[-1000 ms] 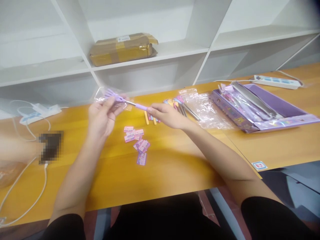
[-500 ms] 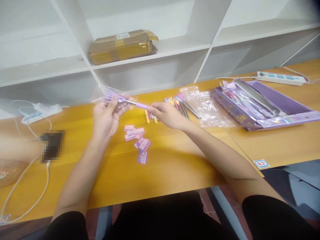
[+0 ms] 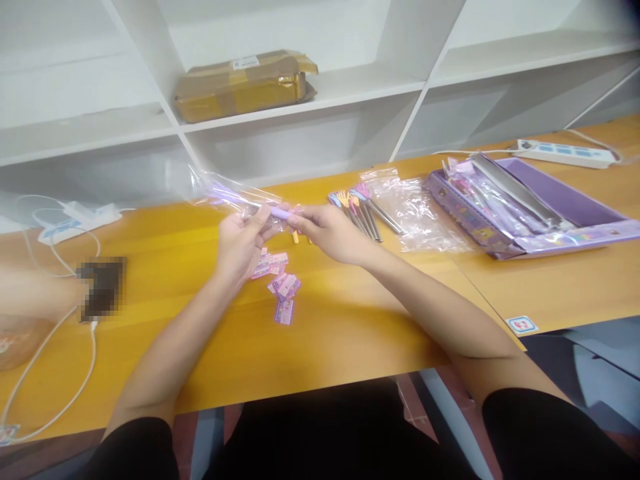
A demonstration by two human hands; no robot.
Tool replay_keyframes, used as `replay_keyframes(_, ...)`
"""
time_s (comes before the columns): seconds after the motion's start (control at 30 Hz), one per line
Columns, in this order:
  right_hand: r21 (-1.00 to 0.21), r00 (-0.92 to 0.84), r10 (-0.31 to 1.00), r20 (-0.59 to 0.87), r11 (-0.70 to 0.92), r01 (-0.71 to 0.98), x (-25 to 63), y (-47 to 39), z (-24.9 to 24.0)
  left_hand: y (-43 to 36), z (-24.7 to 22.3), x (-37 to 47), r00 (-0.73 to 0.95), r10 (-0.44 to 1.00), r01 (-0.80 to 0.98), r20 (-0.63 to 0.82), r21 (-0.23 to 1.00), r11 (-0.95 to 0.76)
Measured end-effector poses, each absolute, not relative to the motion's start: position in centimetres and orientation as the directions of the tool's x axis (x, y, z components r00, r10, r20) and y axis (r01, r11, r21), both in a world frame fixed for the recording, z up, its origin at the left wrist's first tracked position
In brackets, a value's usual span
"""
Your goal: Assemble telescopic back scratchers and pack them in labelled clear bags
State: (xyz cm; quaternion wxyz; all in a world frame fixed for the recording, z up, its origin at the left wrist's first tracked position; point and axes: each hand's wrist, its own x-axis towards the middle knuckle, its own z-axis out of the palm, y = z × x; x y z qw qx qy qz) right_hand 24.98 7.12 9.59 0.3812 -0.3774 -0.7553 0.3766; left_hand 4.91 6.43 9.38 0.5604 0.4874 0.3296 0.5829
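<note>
A purple back scratcher (image 3: pixel 281 213) with a claw-shaped head lies mostly inside a clear plastic bag (image 3: pixel 203 181), its head toward the left. My left hand (image 3: pixel 241 245) is closed round the bag and the back scratcher's shaft, near the bag's mouth. At the handle end, my right hand (image 3: pixel 334 235) pinches the purple grip between thumb and fingers. Below the hands, several small pink and purple printed cards (image 3: pixel 284 287) lie on the table. More back scratchers (image 3: pixel 361 212) with coloured heads and metal shafts rest just beyond my right hand.
Flat clear bags (image 3: pixel 420 213) lie right of the back scratchers, beside a purple open box (image 3: pixel 565 190) holding packaged items. A blurred arm (image 3: pixel 37 290) reaches in at left by a dark pixelated object (image 3: pixel 103 287) with a white cable. A taped carton (image 3: pixel 245 87) sits on the shelf behind.
My left hand has slid right along the back scratcher, from its head toward the handle, drawing the bag over the shaft. My right hand stays on the handle end.
</note>
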Motion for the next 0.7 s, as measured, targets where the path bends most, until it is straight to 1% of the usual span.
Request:
replay_keyframes(0.17,-0.892,-0.395,0.886,0.243,0.365,0.269,25.6,7.7,9.7,7.0,9.8,4.3,0.007,0.970,-0.330,0.241,0.917,-0.225)
replay_keyframes(0.27,-0.928,-0.405,0.884,0.234,0.328,0.179,26.5,8.3,9.9,8.0,10.3,2.7,-0.057,0.960,-0.304,0.275,0.911,-0.279)
replay_keyframes(0.33,-0.937,-0.408,0.874,0.265,0.333,0.104,26.9,8.6,10.1,8.6,10.6,1.6,-0.091,0.956,-0.288,0.278,0.912,-0.292)
replay_keyframes(0.4,-0.934,-0.416,0.859,0.297,0.353,0.062,27.0,8.8,10.2,9.0,10.8,1.0,-0.108,0.954,-0.292,0.280,0.908,-0.300)
replay_keyframes(0.5,-0.926,-0.431,0.843,0.323,0.375,0.040,26.7,8.7,10.2,9.0,11.0,0.8,-0.097,0.956,-0.297,0.278,0.908,-0.295)
replay_keyframes(0.7,-0.910,-0.380,0.838,0.390,0.414,-0.022,26.3,8.4,10.0,8.7,11.1,1.1,-0.090,0.965,-0.314,0.246,0.913,-0.262)
